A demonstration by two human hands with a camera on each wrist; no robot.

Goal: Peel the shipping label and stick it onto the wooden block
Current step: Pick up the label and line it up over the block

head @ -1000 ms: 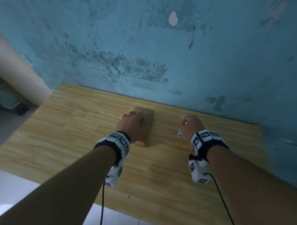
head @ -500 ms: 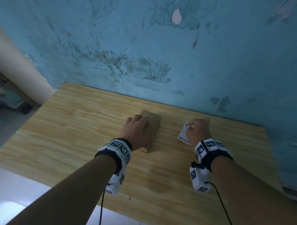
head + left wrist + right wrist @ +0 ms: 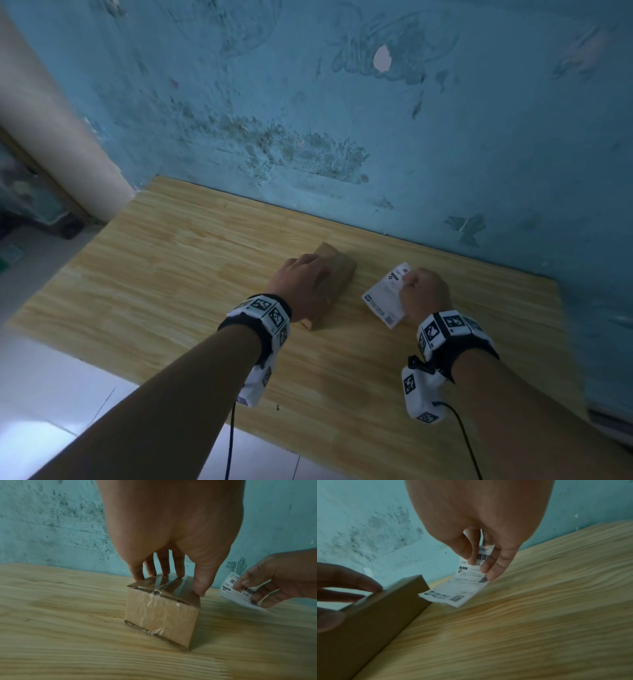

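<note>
- Head view: the left hand (image 3: 301,286) is lying over the top of the brown block (image 3: 334,277), which is sitting on the wooden surface (image 3: 171,274) near the blue wall (image 3: 342,120). The right hand (image 3: 423,294) is holding the white shipping label (image 3: 383,298) just to the right of the block, apart from it. Both wrists are wearing marker-printed bands. A pale pillar (image 3: 51,130) is standing at the far left.
- Left wrist view: this one is showing what the head view hides. The fingertips (image 3: 164,570) and thumb are pressing down on the block's (image 3: 161,614) top edges, fingers nearly straight, not wrapped round it. The block looks like taped cardboard, with clear tape shining along its top and front. The right hand (image 3: 281,580) is pinching the label (image 3: 240,593) at the frame's right.
- Right wrist view: the thumb and fingers (image 3: 496,566) are gripping the label (image 3: 462,586) at its barcoded upper part; its lower end is hanging close to the surface (image 3: 539,615). The block's (image 3: 376,615) plain side is filling the lower left, with the left hand's fingers (image 3: 351,582) resting on its top.
</note>
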